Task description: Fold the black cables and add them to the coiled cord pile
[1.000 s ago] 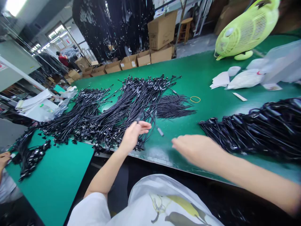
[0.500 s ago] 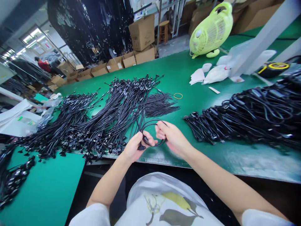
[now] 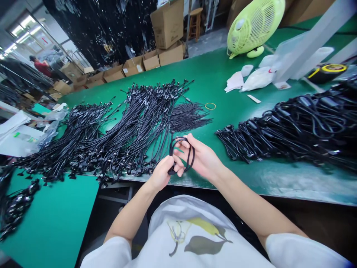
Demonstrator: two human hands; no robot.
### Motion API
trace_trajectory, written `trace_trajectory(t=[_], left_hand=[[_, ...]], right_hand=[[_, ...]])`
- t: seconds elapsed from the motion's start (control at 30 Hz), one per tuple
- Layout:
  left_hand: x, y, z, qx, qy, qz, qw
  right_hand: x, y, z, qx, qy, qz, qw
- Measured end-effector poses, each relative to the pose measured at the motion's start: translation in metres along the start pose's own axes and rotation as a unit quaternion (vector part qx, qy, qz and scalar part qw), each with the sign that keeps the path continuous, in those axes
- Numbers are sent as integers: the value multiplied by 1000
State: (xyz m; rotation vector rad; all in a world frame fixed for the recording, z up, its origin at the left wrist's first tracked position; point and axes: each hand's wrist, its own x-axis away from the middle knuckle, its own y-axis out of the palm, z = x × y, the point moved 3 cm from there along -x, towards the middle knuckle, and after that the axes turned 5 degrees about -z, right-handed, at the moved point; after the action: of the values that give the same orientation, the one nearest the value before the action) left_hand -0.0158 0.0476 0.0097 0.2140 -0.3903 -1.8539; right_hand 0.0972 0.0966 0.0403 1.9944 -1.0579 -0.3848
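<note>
My L hand (image 3: 160, 173) is closed around the lower end of a black cable loop (image 3: 191, 158), gripping it tight, so the exact grip pts are hidden by the fingers. R hand (image 3: 200, 156) is half open w/ fingers spread and the loop hooked across them. Both hands are close together, holding the loop just over the front edge of the green worktop (image 3: 231, 80). Big pile of black connector cables (image 3: 131, 130) lies on the worktop to the left of the hands, 2nd heap (image 3: 290, 128) to the right. Thin bundle of fine black wires (image 3: 189, 118) sits just above the hands, yellow rubber band (image 3: 210, 106) nearby. Further back: white plastic bags (image 3: 258, 79), lime-green fan (image 3: 252, 28), cardboard boxes (image 3: 167, 24). Co-worker in red top (image 3: 41, 67) far left.
</note>
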Motion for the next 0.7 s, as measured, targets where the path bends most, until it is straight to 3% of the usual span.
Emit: trace_trajectory(t=[0.2,0.33,0.5,0.63,0.7], left_hand=[[6,-5,-14,-192,-36,-21,980],[8,-4,-33,-168,-82,-73,980],[7,14,-33,-34,-117,-111,986],[5,29,-26,75,-173,-128,974],[4,32,-25,112,-190,-114,969]], right_hand=[[1,-4,15,77,-123,72,987],[5,-2,10,109,-213,44,970],[5,1,-5,131,-182,44,973],[-4,-4,-10,135,-70,24,988],[-8,-7,-11,127,-45,18,991]])
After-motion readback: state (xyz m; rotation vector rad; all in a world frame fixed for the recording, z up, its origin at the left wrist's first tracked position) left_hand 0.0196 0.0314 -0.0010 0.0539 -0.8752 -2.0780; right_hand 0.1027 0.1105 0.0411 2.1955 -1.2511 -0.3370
